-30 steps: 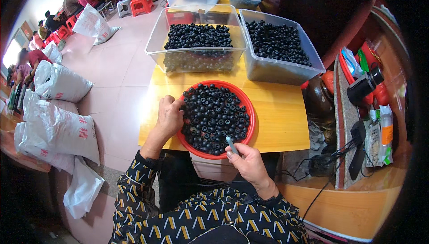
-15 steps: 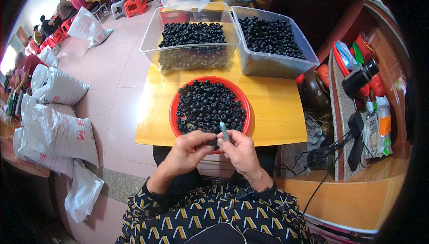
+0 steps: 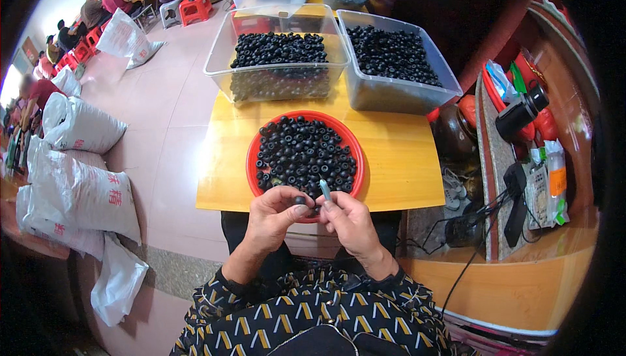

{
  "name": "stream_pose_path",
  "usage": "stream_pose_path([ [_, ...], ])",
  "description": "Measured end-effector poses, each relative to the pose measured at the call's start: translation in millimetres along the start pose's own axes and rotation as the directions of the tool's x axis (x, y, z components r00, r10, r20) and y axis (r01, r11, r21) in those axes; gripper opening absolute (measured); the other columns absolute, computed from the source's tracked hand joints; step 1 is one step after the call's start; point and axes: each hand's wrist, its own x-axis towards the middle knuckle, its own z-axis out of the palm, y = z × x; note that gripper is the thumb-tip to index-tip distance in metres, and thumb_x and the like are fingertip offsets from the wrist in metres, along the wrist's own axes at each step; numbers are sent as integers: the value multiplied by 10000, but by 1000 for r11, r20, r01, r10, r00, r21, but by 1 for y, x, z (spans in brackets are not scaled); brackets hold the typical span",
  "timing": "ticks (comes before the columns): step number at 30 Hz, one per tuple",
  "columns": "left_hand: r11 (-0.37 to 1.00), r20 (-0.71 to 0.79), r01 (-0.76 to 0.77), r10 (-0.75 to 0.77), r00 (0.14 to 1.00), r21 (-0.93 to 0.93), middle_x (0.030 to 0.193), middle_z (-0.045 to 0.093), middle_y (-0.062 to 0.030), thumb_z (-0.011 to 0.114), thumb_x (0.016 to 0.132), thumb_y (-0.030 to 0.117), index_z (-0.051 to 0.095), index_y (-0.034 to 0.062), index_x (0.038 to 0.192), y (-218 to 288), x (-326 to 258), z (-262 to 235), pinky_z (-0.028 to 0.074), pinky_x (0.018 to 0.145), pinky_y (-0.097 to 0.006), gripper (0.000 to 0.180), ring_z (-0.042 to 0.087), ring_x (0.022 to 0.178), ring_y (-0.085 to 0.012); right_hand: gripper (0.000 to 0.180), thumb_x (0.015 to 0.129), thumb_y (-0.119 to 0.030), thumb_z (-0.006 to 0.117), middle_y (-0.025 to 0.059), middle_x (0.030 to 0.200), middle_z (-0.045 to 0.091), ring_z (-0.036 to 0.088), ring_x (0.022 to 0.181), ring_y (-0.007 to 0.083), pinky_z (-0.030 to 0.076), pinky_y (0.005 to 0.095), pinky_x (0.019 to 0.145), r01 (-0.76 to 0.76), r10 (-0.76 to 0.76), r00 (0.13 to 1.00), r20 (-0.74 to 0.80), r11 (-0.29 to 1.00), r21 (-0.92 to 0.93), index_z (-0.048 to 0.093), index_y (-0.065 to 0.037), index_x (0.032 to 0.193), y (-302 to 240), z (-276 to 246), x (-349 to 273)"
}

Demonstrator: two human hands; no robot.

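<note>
Over the near rim of a red round tray (image 3: 360, 160) both my hands are close together. My left hand (image 3: 268, 218) is closed, pinching a small black round piece (image 3: 299, 200) between thumb and fingers. A slim grey-blue pen-like tool (image 3: 325, 190) is gripped in my right hand (image 3: 354, 224), its visible end slanting up past the thumb. What lies between the two hands' fingertips is partly hidden. Many loose black round pieces (image 3: 306, 150), most with a hole in the middle, cover the tray.
Beyond the tray on the yellow table (image 3: 404, 173) stand two clear bins (image 3: 218, 69) (image 3: 404, 98) of black pieces. White sacks (image 3: 85, 190) pile at the left. Cables (image 3: 486, 216) and a black bottle (image 3: 521, 111) are at the right. People sit on red stools (image 3: 195, 9) farther back.
My left hand's fingers have shifted, and the black piece now shows at their tips. My right hand stays almost in place with the tool. The view has moved slightly.
</note>
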Motion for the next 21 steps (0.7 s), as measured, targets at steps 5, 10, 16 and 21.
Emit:
stream_pose_path([
  [5, 995, 77, -29, 37, 996, -99, 849, 590, -64, 618, 803, 36, 570, -3, 1042, -5, -3, -19, 465, 711, -280, 248, 553, 781, -152, 186, 900, -127, 479, 22, 706, 535, 493, 645, 70, 420, 223, 590, 99, -98, 995, 16, 960, -262, 516, 36, 981, -3, -4, -7],
  [10, 940, 74, 55, -32, 997, -335, 810, 557, -73, 592, 836, 159, 550, 35, 1069, -4, -9, -20, 397, 659, -297, 267, 494, 731, -164, 182, 869, -113, 527, 61, 726, 558, 531, 665, 98, 438, 244, 599, 139, -136, 990, 31, 923, -360, 540, 33, 976, -1, -4, -13],
  [16, 873, 150, 83, -11, 989, -481, 847, 582, -68, 597, 826, 101, 528, 62, 972, -2, -13, -20, 395, 670, -280, 165, 525, 763, -152, 184, 811, -79, 597, 124, 760, 586, 582, 655, 195, 454, 278, 593, 398, -368, 915, 167, 748, -531, 581, 24, 963, -9, 3, -14],
  [21, 851, 124, 103, -44, 991, -516, 875, 597, -74, 589, 829, 87, 541, 65, 966, -2, -17, -19, 410, 672, -281, 147, 545, 772, -139, 200, 788, -59, 617, 126, 775, 588, 580, 637, 215, 455, 287, 573, 453, -405, 889, 216, 706, -544, 587, 16, 971, -8, 6, -15],
])
